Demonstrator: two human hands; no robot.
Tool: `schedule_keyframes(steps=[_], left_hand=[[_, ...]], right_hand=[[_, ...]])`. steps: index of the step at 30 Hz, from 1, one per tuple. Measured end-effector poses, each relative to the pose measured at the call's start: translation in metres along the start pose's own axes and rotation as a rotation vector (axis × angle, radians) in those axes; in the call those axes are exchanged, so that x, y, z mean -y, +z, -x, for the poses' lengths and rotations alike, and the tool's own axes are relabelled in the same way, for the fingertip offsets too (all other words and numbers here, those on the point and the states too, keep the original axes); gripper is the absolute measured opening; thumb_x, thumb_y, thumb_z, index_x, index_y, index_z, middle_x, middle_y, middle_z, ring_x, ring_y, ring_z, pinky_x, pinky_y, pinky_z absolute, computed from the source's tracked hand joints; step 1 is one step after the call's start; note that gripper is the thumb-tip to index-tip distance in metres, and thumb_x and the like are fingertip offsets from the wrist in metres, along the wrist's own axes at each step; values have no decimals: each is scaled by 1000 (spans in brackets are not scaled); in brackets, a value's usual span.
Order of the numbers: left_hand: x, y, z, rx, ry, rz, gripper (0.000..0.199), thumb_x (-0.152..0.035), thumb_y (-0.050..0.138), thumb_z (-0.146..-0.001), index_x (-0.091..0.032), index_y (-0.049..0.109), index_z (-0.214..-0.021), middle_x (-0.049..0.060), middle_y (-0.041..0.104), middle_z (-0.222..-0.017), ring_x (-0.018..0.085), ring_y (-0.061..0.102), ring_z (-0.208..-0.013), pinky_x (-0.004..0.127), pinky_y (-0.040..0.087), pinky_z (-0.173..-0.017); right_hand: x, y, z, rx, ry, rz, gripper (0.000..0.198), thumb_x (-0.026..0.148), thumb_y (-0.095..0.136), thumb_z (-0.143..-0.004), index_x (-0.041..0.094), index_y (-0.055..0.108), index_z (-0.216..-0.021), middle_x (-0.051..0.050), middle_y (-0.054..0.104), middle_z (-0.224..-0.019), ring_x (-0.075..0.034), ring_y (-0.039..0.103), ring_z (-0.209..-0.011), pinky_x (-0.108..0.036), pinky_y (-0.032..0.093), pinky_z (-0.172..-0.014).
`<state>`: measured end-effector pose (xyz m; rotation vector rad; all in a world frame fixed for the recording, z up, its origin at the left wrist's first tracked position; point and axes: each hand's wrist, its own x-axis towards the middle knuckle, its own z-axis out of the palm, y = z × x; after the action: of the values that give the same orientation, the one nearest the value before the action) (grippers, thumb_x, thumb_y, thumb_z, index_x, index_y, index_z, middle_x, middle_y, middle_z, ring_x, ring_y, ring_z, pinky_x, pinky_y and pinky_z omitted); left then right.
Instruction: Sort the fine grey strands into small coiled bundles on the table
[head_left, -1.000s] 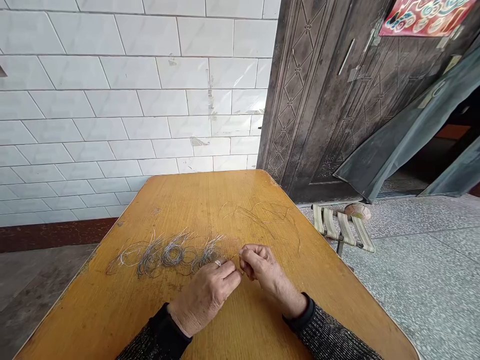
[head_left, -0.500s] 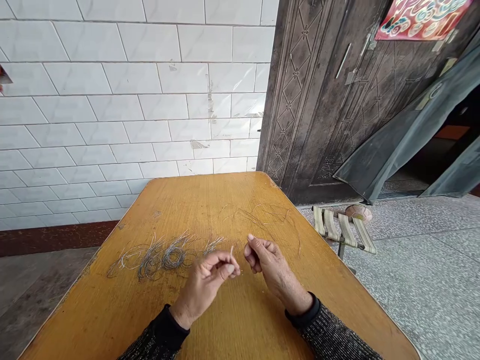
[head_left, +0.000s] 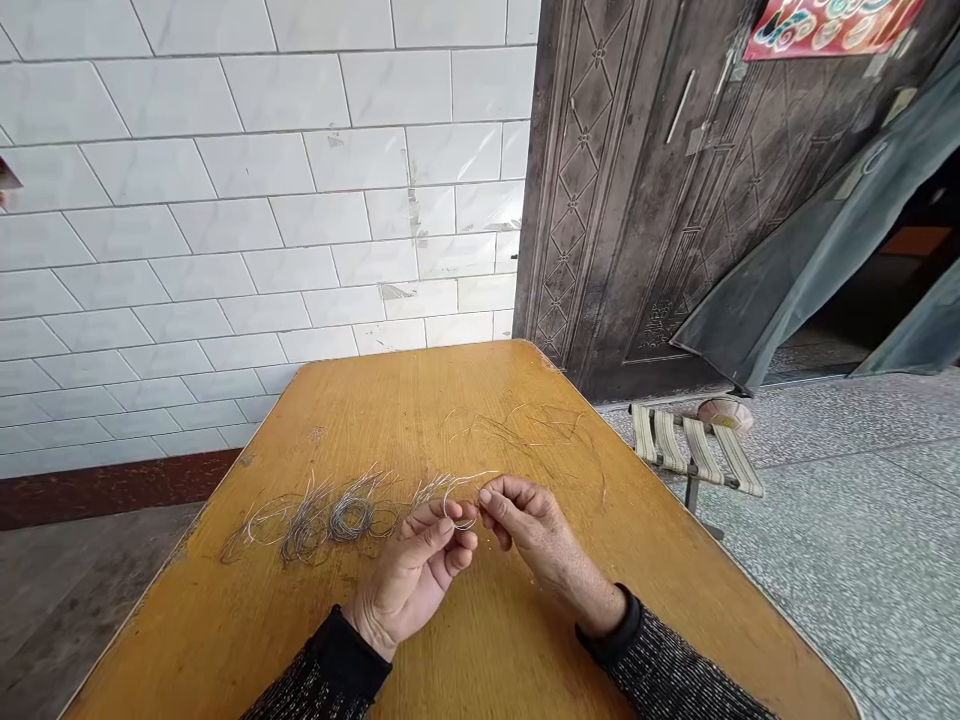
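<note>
Nearby, around the working hands, the wooden table [head_left: 375, 415] carries plenty of fine wire. Three tangled coils [head_left: 350, 517] lie in a row to the left, and another bundle [head_left: 431, 488] sits just behind the left hand [head_left: 409, 575], which covers part of it. Farther off on the right, loose strands [head_left: 536, 430] sprawl thinly across the tabletop. Beyond the table's right edge stand a folding stool [head_left: 694, 450] and, just behind it, a rounded object [head_left: 725, 413] too small to make out. A grey-green curtain [head_left: 795, 235] hangs slantwise by the dark door [head_left: 645, 230].

On that door a red print [head_left: 832, 28] shows pale, curling patterns; it is cut off by the top of the view, and any lettering is too unclear to read.

The wire loop [head_left: 460, 524] — thin, silvery, roughly round, one free end pointing right — is between the hands, above the table. The left hand grips it between thumb and fingers, palm partly turned up; the right hand [head_left: 534, 525] pinches at its right edge, thumb pressed to forefinger.

White, faintly veined tiles [head_left: 247, 175] face the wall, the door is carved with diamonds, the floor [head_left: 840, 520] is speckled, and both sleeves [head_left: 667, 660] are dark flecked knit with plain black cuffs.
</note>
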<state>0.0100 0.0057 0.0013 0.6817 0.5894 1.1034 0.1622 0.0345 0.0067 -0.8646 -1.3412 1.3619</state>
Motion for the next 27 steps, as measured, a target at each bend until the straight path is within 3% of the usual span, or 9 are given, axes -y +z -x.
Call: schedule_keyframes(steps=[5,8,14,18,20,24,27], left_hand=[[-2,-4,-4,10,21,-40,35,-37,69,-69,-19,61,-98,3,59,-93,4,50,-57,15,37,-45],[-3,-6,-7,-48,12,-45,30,-40,63,-75,-17,62,-94,3,58,-87,3,45,-52,15,33,-43],[-5,-5,-8,-128,26,-68,23,-26,75,-64,-14,62,-79,-1,56,-71,2,41,-49,15,28,-43],[-5,-1,-7,-158,41,-106,24,-25,77,-59,-13,61,-72,-2,55,-63,2,39,-47,15,26,-43],[-5,0,-7,-157,39,-147,24,-26,76,-60,-13,60,-72,-1,56,-64,2,41,-47,16,26,-43],[-3,1,-6,-153,54,-276,24,-30,72,-64,-13,58,-74,-1,56,-65,3,42,-47,17,28,-44],[-3,3,-4,-135,92,-476,23,-33,66,-70,-14,57,-80,-2,55,-63,5,43,-45,19,31,-43]], right_hand=[[-1,0,0,-7,-17,32,39,53,59,-70,17,48,-58,5,44,-50,-5,33,-40,-20,27,-39],[-2,-1,1,-3,-19,59,39,52,58,-70,18,47,-57,5,42,-50,-5,32,-41,-20,26,-39],[-2,-4,0,41,23,86,39,53,60,-69,17,48,-57,5,42,-49,-5,33,-40,-20,26,-39],[0,-5,-1,14,32,7,35,51,62,-69,16,59,-77,4,51,-58,-5,36,-41,-20,29,-40],[0,-6,-1,-27,11,-7,35,49,62,-70,16,62,-83,3,52,-60,-5,38,-41,-20,30,-41],[-3,-8,-1,-78,-54,29,30,46,59,-74,17,66,-73,1,53,-60,-6,39,-43,-22,31,-42],[-4,-9,-1,-108,-99,66,28,45,60,-74,17,67,-72,1,54,-59,-7,40,-44,-22,31,-43]])
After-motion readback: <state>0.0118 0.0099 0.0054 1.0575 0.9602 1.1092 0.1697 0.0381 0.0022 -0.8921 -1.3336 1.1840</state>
